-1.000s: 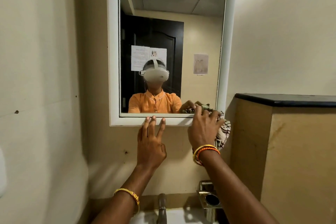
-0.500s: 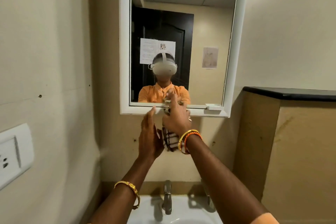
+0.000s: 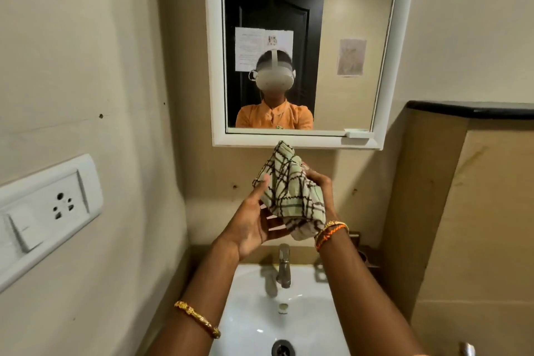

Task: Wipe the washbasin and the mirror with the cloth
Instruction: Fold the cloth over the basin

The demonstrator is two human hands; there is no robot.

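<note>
From the head camera, both hands hold a checked cloth [image 3: 289,193] bunched up in the air, just below the white-framed mirror [image 3: 216,66] and above the tap [image 3: 283,266] of the white washbasin [image 3: 251,324]. The left hand [image 3: 254,222] cups the cloth from below, thumb pressed on its left edge. The right hand [image 3: 323,191] wraps it from the right; its fingers [image 3: 313,175] curl closed into the fabric. The cloth touches neither mirror nor basin. A switch-and-socket plate [image 3: 49,211] sits on the left wall.
</note>
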